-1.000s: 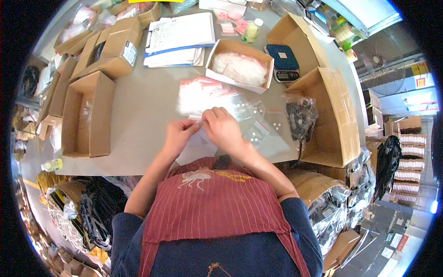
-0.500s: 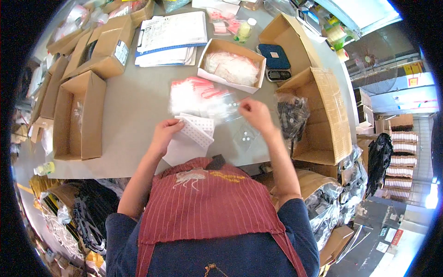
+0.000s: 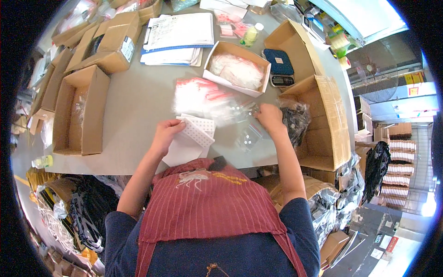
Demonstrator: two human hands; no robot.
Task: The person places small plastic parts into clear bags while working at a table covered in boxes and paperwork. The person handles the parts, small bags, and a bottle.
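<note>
My left hand (image 3: 168, 134) pinches the corner of a white sheet of small round stickers (image 3: 199, 130) printed in rows, its top edge folded over. Plain white paper (image 3: 182, 152) lies beneath it. To the right, my right hand (image 3: 269, 117) is closed, fingertips down at the edge of some small clear bags (image 3: 236, 111) bearing little white dots; whatever is between the fingers is too small to make out. Just below that hand lies a clear zip bag (image 3: 249, 137) with white dots on it. A pile of clear zip bags with red strips (image 3: 198, 94) spreads beyond the sheet.
A white box of clear bags (image 3: 210, 69) stands behind the pile, beside a small scale (image 3: 281, 81). Open cardboard boxes flank the table, one at right (image 3: 330, 120) with black bagged parts (image 3: 295, 121) beside it, another at left (image 3: 94, 115). Papers on a clipboard (image 3: 177, 34) lie at the back.
My right hand has moved right and slightly nearer, away from the bag pile. The zip bag below it now shows its strip. My left hand keeps its hold on the sticker sheet.
</note>
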